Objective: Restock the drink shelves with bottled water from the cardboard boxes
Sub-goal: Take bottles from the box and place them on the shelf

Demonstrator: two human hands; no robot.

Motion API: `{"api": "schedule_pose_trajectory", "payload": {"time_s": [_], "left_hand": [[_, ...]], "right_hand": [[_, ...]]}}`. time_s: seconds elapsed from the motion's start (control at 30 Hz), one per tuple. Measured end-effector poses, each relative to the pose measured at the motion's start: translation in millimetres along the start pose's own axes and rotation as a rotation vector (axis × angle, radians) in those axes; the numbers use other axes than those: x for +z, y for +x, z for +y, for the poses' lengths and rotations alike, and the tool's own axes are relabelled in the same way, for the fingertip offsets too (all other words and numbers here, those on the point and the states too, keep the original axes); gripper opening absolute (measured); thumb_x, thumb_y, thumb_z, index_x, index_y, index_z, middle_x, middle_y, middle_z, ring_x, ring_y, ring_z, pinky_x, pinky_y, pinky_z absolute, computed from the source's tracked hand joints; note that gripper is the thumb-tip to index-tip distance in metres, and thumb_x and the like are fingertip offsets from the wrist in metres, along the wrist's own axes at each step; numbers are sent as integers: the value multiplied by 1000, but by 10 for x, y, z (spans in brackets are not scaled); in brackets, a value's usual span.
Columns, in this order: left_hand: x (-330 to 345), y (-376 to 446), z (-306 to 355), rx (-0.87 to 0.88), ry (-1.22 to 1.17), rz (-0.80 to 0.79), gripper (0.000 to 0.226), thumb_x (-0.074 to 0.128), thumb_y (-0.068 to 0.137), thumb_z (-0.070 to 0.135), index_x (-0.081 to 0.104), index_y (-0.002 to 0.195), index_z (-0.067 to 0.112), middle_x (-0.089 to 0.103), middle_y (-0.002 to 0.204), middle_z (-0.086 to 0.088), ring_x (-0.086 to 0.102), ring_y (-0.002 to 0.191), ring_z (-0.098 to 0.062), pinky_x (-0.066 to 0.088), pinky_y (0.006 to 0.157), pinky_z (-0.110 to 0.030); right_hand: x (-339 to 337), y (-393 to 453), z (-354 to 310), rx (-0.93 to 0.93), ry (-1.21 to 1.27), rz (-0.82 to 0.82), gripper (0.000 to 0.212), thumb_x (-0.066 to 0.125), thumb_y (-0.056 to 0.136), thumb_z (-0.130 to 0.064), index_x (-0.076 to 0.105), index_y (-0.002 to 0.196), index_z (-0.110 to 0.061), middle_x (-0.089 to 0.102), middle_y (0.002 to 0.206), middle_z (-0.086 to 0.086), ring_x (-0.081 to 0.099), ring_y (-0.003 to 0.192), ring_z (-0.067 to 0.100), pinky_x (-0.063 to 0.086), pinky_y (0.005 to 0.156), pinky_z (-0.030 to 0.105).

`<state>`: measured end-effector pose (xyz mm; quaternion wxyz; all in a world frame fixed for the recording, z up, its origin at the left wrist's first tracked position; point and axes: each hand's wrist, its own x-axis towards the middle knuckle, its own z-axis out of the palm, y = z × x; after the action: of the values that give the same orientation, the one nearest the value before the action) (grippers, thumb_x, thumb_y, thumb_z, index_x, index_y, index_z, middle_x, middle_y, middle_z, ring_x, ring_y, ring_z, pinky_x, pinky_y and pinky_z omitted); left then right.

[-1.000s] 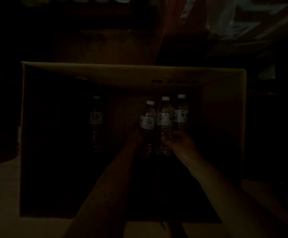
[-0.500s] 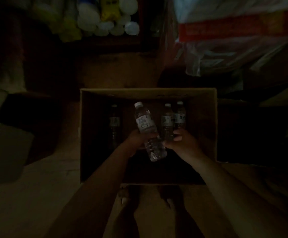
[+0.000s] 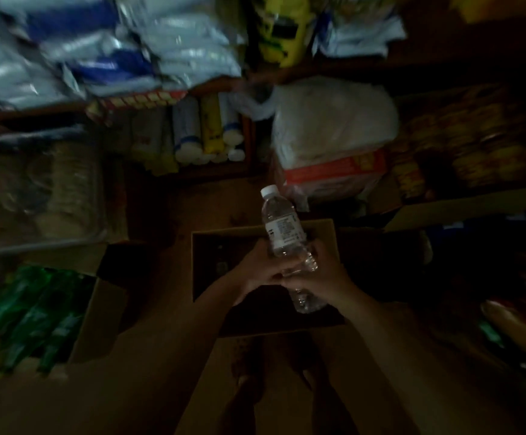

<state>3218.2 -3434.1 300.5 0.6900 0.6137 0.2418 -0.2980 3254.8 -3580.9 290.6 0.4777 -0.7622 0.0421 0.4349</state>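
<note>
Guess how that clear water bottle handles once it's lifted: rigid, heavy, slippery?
The water bottle looks full and capped, so probably fairly heavy for its size. Its ribbed, thin clear wall likely gives a little under squeeze. The left hand and right hand both grip its lower half, suggesting a smooth, round body that could slip or roll.

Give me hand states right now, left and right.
Left hand: fingers curled round the lower body of the water bottle.
Right hand: grips the same bottle, which is lifted above the cardboard box.
</note>
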Motion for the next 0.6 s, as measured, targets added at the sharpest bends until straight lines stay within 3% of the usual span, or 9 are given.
{"api": "schedule_pose_trajectory", "payload": {"time_s": [0.13,0.2,0.27,0.33,0.5,0.6], "left_hand": [[-198,-411,717,81,80,10,41,60,88,45,49,117,18,65,113,0,66,100,-11,52,90,-35],[-199,-567,1071,138,74,29,50,60,85,53,52,119,17,68,113,0,67,101,-12,51,94,-40],[-167,-696,1434,200,15,21,51,63,79,56,58,116,21,71,109,3,66,104,-14,49,96,-40],[-90,-861,1808,260,5,-12,44,63,77,52,63,111,23,71,109,2,65,108,-18,49,95,-38],[261,-1393,2690,409,107,-131,45,68,76,33,63,114,10,71,109,-5,67,103,-21,54,83,-29],[656,-1657,3041,499,148,-175,33,67,83,18,65,113,3,71,109,-12,68,102,-25,55,87,-34]], "right_hand": [[-273,-351,-614,-70,176,-42,80,90,56,-24,52,127,-20,68,113,-1,68,103,16,56,77,32],[-375,-600,-937,-120,257,-26,70,87,63,-19,54,124,-25,69,112,-2,67,102,17,54,80,34],[-483,-869,-1263,-211,303,-59,53,77,73,-6,57,118,-26,72,104,-4,68,97,14,54,74,28],[-602,-1150,-1521,-291,301,-109,48,69,79,-1,57,120,-22,72,106,-2,68,100,15,55,75,26],[-1009,-1813,-1934,-358,340,-27,52,72,78,-5,58,126,-20,68,117,6,65,108,23,51,94,42],[-1301,-2260,-2103,-424,304,37,49,72,80,-6,59,125,-20,69,117,4,65,108,21,50,97,42]]}}
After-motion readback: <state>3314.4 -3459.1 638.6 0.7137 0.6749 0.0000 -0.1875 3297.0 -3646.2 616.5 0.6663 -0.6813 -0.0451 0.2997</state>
